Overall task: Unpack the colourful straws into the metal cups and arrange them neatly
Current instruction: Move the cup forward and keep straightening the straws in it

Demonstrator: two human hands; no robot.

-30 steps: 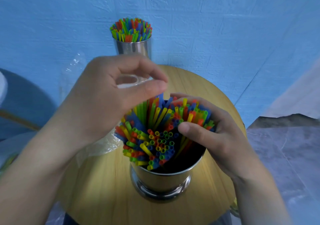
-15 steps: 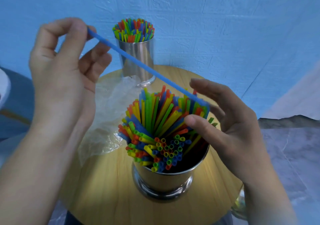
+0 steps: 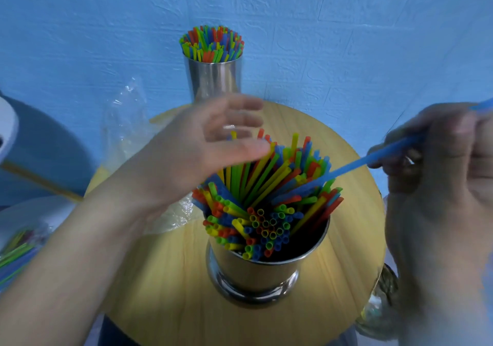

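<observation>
A near metal cup (image 3: 262, 271) stands on the round wooden table (image 3: 165, 279), holding a leaning bundle of colourful straws (image 3: 266, 201). A far metal cup (image 3: 213, 78) by the wall is packed with upright straws (image 3: 212, 42). My left hand (image 3: 202, 150) hovers with straight fingers over the left side of the near bundle, thumb near the straw tips. My right hand (image 3: 437, 175), blurred, pinches one blue straw (image 3: 373, 157) whose lower end points into the near cup.
Crumpled clear plastic wrapping (image 3: 125, 121) lies on the table's left side. More straws in a packet (image 3: 16, 252) lie on a lower surface at far left. A blue wall stands close behind the table. A glass object (image 3: 381, 308) shows at the table's right edge.
The blue straw has passed from my left hand to my right hand, which moved out to the right. My left hand came down, straightened its fingers and now hovers over the near bundle.
</observation>
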